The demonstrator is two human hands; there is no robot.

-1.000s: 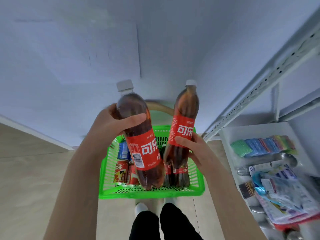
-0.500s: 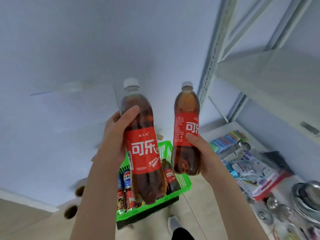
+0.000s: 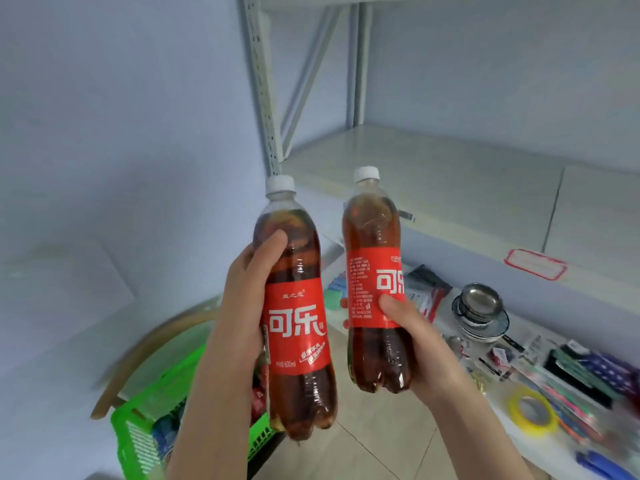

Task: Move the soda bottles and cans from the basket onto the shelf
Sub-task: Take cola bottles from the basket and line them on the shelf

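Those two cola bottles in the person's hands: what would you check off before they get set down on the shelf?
1. Left hand grips the left bottle firmly: ok.
2. Right hand grips the right bottle firmly: ok.
3. Both white caps on: ok.
4. Bare middle shelf ahead has room: ok.
5. Bottles lifted out of the green basket: ok.
6. Shelf depth enough for both bottles: cannot tell.
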